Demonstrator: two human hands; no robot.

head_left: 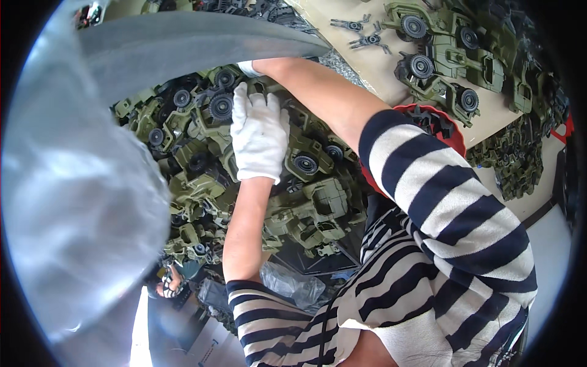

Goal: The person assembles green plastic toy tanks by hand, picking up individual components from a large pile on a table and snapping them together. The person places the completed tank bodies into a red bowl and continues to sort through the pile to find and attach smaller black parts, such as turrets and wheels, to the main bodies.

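My left hand, in a white glove, lies over a heap of olive-green toy jeeps. Its fingers are apart and point away from me, with the tips bent down among the jeeps next to a black wheel. Whether they touch one jeep in particular is hard to see. From the right my other arm crosses above the heap. Of my right hand only a bit of white glove by the wrist shows. A grey curved sheet edge hides its fingers.
Cloudy translucent plastic fills the left side. At the right, a beige tabletop bears more green jeeps and small dark grey parts. A red tub with dark pieces stands by my right sleeve. Crumpled clear plastic lies below.
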